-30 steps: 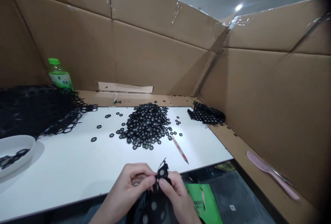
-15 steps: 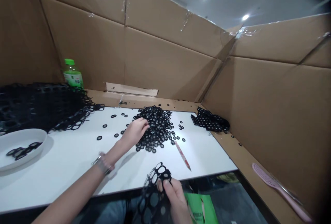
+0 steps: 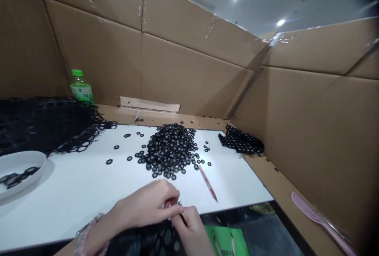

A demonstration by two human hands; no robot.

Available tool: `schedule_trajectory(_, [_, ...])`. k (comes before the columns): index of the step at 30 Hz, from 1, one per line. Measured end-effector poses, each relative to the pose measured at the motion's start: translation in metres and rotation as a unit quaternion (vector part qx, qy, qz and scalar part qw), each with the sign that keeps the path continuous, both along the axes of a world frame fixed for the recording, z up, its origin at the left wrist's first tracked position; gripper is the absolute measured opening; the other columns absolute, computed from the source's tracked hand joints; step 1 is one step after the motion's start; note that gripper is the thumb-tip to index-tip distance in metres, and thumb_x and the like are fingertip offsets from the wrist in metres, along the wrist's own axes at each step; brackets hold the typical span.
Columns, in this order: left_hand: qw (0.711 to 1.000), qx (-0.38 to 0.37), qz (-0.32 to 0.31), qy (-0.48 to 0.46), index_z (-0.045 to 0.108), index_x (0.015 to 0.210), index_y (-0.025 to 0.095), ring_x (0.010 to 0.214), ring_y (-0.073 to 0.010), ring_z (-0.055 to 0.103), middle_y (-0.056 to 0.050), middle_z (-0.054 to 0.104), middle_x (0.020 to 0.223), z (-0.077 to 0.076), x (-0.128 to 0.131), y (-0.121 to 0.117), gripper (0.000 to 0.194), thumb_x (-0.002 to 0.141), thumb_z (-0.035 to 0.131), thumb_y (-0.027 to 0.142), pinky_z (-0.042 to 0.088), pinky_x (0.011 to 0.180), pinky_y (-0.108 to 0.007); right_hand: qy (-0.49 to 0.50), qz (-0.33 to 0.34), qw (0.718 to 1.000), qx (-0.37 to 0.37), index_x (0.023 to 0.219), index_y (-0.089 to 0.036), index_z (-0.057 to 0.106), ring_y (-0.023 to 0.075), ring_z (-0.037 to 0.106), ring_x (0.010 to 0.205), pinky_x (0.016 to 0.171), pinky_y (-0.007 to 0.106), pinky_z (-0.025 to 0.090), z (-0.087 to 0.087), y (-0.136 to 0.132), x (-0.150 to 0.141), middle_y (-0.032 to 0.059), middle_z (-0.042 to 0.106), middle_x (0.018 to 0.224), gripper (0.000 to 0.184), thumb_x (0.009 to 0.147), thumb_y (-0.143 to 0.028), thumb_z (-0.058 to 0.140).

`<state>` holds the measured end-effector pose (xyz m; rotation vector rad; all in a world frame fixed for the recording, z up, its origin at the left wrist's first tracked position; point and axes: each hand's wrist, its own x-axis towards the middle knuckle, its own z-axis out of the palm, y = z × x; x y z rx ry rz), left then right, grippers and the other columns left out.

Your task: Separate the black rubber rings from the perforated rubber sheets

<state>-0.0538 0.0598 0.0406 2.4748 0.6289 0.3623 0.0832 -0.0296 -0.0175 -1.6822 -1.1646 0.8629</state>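
Note:
At the table's front edge my left hand (image 3: pixel 151 202) and my right hand (image 3: pixel 194 228) meet, fingers closed together. My right hand grips a black sheet with round cut discs and holes (image 3: pixel 166 240), which hangs down below the edge. My left thumb and fingers pinch at the sheet's upper edge; what exactly lies between them is hidden. Just beyond the hands is a heap of small black discs with greyish centres (image 3: pixel 170 149) on the white table (image 3: pixel 77 185).
A tangled black holed mesh (image 3: pixel 44 124) and a white bowl (image 3: pixel 41 165) with black rings are left. A green-capped bottle (image 3: pixel 81 86) stands behind. Right lie a red-patterned pen-like stick (image 3: pixel 209 183), black dotted cloth (image 3: pixel 241 141) and pink brush (image 3: pixel 308 208). Cardboard walls (image 3: pixel 189 62) enclose the table.
My left hand has drawn back from the disc heap to the black sheet at my right hand. Several discs of the heap now lie further left and nearer.

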Motion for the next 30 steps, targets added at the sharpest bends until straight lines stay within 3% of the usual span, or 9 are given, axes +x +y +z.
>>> schedule_trajectory(3, [0.999, 0.016, -0.01, 0.034, 0.054, 0.067, 0.017, 0.055, -0.0122, 0.048, -0.001, 0.059, 0.065, 0.004, -0.005, -0.007, 0.025, 0.087, 0.042, 0.028, 0.028, 0.05, -0.022, 0.0, 0.054, 0.999, -0.004, 0.075, -0.021, 0.07, 0.0213, 0.056, 0.079, 0.075, 0.029, 0.04, 0.008, -0.005, 0.004, 0.0028, 0.064, 0.074, 0.02, 0.071, -0.039, 0.062])
schedule_trajectory(7, [0.999, -0.014, -0.024, 0.034, 0.052, 0.069, 0.018, 0.058, -0.0117, 0.051, 0.0, 0.059, 0.067, 0.0, -0.005, -0.001, 0.03, 0.091, 0.032, 0.024, 0.03, 0.052, -0.02, 0.108, 0.116, 0.987, -0.018, 0.1, -0.023, 0.068, 0.0243, 0.056, 0.1, 0.09, 0.033, 0.037, 0.018, -0.008, 0.012, 0.0054, 0.067, 0.099, 0.034, 0.071, -0.04, 0.064])
schedule_trajectory(10, [0.998, -0.052, -0.019, -0.013, 0.048, 0.064, 0.017, 0.058, -0.0108, 0.05, 0.001, 0.054, 0.062, -0.008, -0.003, 0.0, 0.036, 0.093, 0.029, 0.027, 0.033, 0.055, -0.019, 0.165, 0.164, 0.973, -0.002, 0.098, -0.021, 0.069, 0.0236, 0.056, 0.097, 0.087, 0.033, 0.04, 0.024, -0.007, 0.016, 0.0054, 0.067, 0.092, 0.036, 0.076, -0.048, 0.056])
schedule_trajectory(13, [0.993, -0.073, 0.034, -0.091, 0.041, 0.058, 0.017, 0.053, -0.0097, 0.047, 0.003, 0.047, 0.053, -0.012, -0.008, 0.01, 0.042, 0.094, 0.023, 0.03, 0.035, 0.056, -0.019, 0.168, 0.178, 0.969, 0.024, 0.093, -0.019, 0.07, 0.0223, 0.056, 0.087, 0.08, 0.031, 0.043, 0.024, -0.007, 0.02, 0.0046, 0.065, 0.082, 0.039, 0.079, -0.05, 0.051])
schedule_trajectory(15, [0.981, -0.051, 0.119, -0.144, 0.04, 0.058, 0.018, 0.05, -0.0097, 0.044, 0.003, 0.044, 0.051, -0.011, -0.015, 0.028, 0.044, 0.094, 0.02, 0.031, 0.034, 0.054, -0.019, 0.162, 0.18, 0.97, 0.034, 0.087, -0.017, 0.07, 0.0213, 0.054, 0.081, 0.076, 0.03, 0.043, 0.02, -0.01, 0.023, 0.0042, 0.063, 0.076, 0.04, 0.078, -0.051, 0.052])
schedule_trajectory(19, [0.953, 0.094, 0.272, -0.1, 0.044, 0.066, 0.018, 0.055, -0.013, 0.047, 0.001, 0.049, 0.057, -0.013, -0.018, 0.084, 0.036, 0.092, 0.023, 0.029, 0.035, 0.056, -0.023, 0.15, 0.138, 0.978, 0.049, 0.064, -0.014, 0.066, 0.0161, 0.048, 0.064, 0.062, 0.026, 0.042, 0.014, -0.014, 0.028, 0.0014, 0.055, 0.06, 0.043, 0.075, -0.054, 0.054])
schedule_trajectory(24, [0.946, 0.155, 0.279, -0.057, 0.052, 0.077, 0.017, 0.076, -0.02, 0.052, -0.006, 0.055, 0.084, -0.031, 0.006, 0.129, 0.016, 0.085, 0.041, 0.025, 0.039, 0.067, -0.029, 0.196, 0.017, 0.975, 0.103, 0.055, -0.015, 0.057, 0.0114, 0.039, 0.052, 0.05, 0.023, 0.035, 0.011, -0.01, 0.024, -0.0027, 0.043, 0.051, 0.04, 0.068, -0.053, 0.062])
schedule_trajectory(27, [0.941, 0.183, 0.277, -0.062, 0.054, 0.087, 0.017, 0.092, -0.0234, 0.049, -0.009, 0.052, 0.098, -0.032, 0.015, 0.121, 0.012, 0.083, 0.046, 0.024, 0.039, 0.077, -0.032, 0.267, -0.089, 0.953, 0.11, 0.067, -0.018, 0.059, 0.0121, 0.042, 0.051, 0.051, 0.024, 0.037, 0.006, -0.006, 0.022, -0.0033, 0.046, 0.054, 0.035, 0.062, -0.05, 0.068])
schedule_trajectory(30, [0.95, 0.185, 0.224, -0.117, 0.053, 0.085, 0.017, 0.091, -0.0207, 0.049, -0.008, 0.053, 0.096, -0.022, 0.015, 0.085, 0.015, 0.086, 0.044, 0.029, 0.038, 0.08, -0.031, 0.303, -0.146, 0.939, 0.073, 0.073, -0.02, 0.058, 0.0141, 0.049, 0.055, 0.056, 0.026, 0.041, 0.001, 0.0, 0.019, -0.0034, 0.053, 0.058, 0.032, 0.062, -0.047, 0.069])
